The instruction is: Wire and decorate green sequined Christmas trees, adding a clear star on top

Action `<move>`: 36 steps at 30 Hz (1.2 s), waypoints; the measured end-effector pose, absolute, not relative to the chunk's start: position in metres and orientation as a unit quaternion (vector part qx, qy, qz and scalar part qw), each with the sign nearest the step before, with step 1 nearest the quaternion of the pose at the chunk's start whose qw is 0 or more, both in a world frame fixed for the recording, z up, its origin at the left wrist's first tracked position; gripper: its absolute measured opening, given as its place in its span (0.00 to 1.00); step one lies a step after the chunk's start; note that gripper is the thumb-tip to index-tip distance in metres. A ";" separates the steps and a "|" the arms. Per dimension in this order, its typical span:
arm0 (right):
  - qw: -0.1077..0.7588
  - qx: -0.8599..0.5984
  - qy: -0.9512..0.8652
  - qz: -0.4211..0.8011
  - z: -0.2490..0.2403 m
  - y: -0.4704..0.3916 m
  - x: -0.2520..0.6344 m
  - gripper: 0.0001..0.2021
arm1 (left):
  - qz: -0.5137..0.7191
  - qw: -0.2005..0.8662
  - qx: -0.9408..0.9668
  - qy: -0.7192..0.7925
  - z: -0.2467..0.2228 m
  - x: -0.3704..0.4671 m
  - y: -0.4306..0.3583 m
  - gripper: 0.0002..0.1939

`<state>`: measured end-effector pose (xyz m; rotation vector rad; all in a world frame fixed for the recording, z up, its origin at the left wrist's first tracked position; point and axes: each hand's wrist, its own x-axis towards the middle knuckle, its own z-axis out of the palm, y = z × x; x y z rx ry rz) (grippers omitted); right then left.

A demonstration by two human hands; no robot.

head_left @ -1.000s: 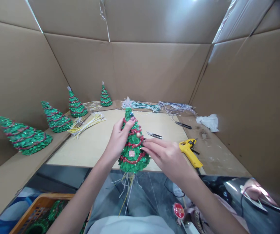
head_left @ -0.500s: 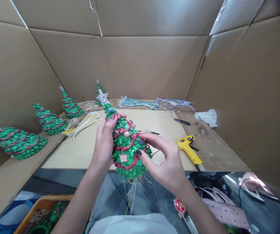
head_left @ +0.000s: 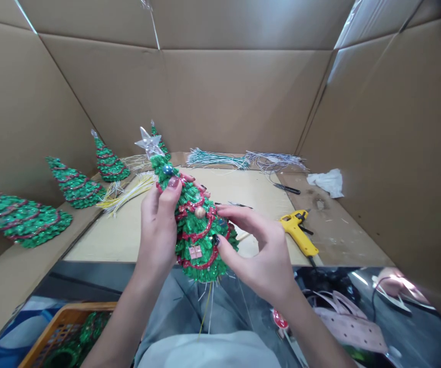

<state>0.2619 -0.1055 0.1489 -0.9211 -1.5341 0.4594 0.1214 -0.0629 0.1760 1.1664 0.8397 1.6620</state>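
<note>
The tree (head_left: 190,232) is held up over the near edge of the desk (head_left: 120,240), tilted with its star (head_left: 150,144) toward the left. A red garland (head_left: 201,236) winds round it, with a blue ball (head_left: 167,169) near the top and a pink gift (head_left: 195,252) low in front; wires (head_left: 211,306) hang below. The left hand (head_left: 157,220) has its grip wrapped round the tree's upper part, thumb in front. The right hand (head_left: 259,250) has thumb and forefinger parted against the lower right side, near a dark ball (head_left: 222,223); whether its grip pinches that, I cannot tell. Rightward lie a glue gun (head_left: 299,232), snips (head_left: 287,188) and a tissue (head_left: 327,183). Four other trees line the left and back; a basket (head_left: 44,340) sits below.
</note>
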 end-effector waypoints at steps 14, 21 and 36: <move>0.595 -0.386 -0.658 0.253 0.158 -0.112 0.263 0.12 | 0.673 0.466 0.450 0.356 0.186 0.123 -0.072 0.14; 0.610 -0.358 -0.653 0.272 0.153 -0.115 0.261 0.13 | 0.700 0.426 0.462 0.340 0.186 0.127 -0.078 0.13; 0.636 -0.308 -0.627 0.326 0.148 -0.112 0.256 0.15 | 0.728 0.358 0.484 0.329 0.184 0.129 -0.080 0.12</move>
